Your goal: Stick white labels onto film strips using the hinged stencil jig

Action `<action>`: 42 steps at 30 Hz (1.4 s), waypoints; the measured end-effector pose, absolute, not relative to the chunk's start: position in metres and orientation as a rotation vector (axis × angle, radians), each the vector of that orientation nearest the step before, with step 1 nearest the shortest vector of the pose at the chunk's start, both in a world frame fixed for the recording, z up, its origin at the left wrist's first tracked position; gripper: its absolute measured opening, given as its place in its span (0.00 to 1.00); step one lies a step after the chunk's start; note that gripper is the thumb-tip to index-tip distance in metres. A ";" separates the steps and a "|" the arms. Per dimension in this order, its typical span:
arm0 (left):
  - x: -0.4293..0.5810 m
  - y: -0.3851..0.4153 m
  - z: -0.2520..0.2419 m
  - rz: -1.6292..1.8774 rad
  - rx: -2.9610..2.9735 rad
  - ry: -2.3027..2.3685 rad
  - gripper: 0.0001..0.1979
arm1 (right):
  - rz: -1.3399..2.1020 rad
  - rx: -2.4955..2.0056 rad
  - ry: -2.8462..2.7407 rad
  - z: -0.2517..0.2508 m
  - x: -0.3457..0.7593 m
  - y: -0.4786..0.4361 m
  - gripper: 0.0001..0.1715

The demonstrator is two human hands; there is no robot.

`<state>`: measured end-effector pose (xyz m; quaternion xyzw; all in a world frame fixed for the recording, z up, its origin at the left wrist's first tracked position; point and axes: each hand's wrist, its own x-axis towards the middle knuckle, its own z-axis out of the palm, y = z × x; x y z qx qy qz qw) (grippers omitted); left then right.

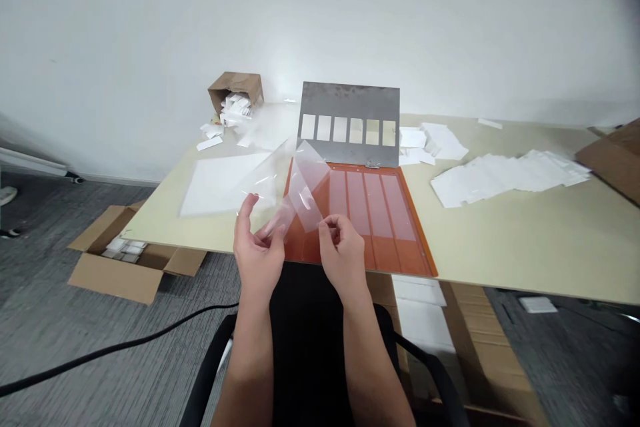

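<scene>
We held one clear plastic sheet (305, 180) up over one orange board (405, 260). Our right hand (343, 257) pinched the sheet. Our left hand (257, 250) touched it with loose, spread fingers. Behind, one gray metal plate (350, 100) had six windows (309, 126). The board showed four pink strips (374, 200).

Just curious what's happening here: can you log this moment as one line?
Left hand: pinches clear film | Right hand: pinches same film | Beneath: orange board, hinged metal plate
</scene>
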<state>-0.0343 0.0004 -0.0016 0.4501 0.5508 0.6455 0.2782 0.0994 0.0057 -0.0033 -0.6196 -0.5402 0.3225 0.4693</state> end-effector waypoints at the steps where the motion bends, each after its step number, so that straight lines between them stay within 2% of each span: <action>1: -0.035 0.001 -0.001 1.739 1.196 1.481 0.35 | 0.763 -1.542 -1.330 -0.003 0.100 0.005 0.12; 8: -0.039 0.003 0.004 1.718 1.028 1.440 0.40 | 0.580 -1.750 -1.367 -0.001 0.102 0.004 0.10; 13: -0.045 0.003 0.008 1.624 0.887 1.458 0.44 | 0.570 -1.777 -1.334 -0.002 0.104 0.005 0.10; 20: -0.059 0.009 -0.003 1.618 0.894 1.605 0.23 | 0.570 -1.727 -1.332 -0.005 0.110 0.006 0.10; 23: -0.066 0.011 -0.012 1.674 1.089 1.618 0.19 | 0.588 -1.702 -1.330 -0.006 0.110 0.005 0.08; 26: -0.069 0.012 -0.015 1.694 1.193 1.631 0.22 | 0.591 -1.675 -1.314 -0.006 0.108 0.003 0.06; 32: -0.065 0.013 -0.006 1.536 1.075 1.630 0.32 | 0.550 -1.565 -1.444 -0.006 0.106 0.001 0.09; 37: -0.064 0.014 0.002 1.509 1.046 1.629 0.30 | 0.567 -1.523 -1.452 -0.010 0.107 0.000 0.10; 42: -0.063 0.015 0.007 1.699 1.160 1.584 0.35 | 0.526 -1.528 -1.470 -0.010 0.106 0.000 0.10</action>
